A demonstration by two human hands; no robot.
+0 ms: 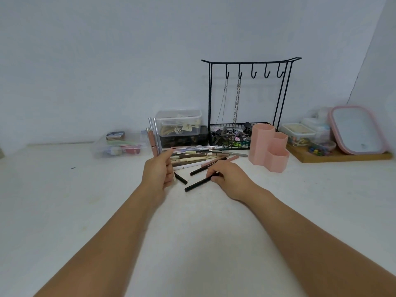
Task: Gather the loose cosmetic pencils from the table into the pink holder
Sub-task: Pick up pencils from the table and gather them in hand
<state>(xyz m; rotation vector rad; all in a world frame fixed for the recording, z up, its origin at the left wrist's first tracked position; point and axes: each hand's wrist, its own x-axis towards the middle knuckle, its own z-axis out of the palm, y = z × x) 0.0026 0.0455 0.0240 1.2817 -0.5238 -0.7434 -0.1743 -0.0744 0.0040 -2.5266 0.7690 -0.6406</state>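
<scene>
Here the left hand (158, 172) grips several upright pencils (153, 139); the right hand (227, 179) pinches a black pencil (198, 185) on the table (85, 200), left of the pink holder (267, 146), before a wire rack (246, 99).

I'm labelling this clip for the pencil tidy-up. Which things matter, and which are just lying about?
Job: left hand gripping a pencil bundle; right hand pinching a black pencil; loose pencils; pink holder.

Lying about: jewellery stand, clear boxes, mirror, wooden tray.
</scene>
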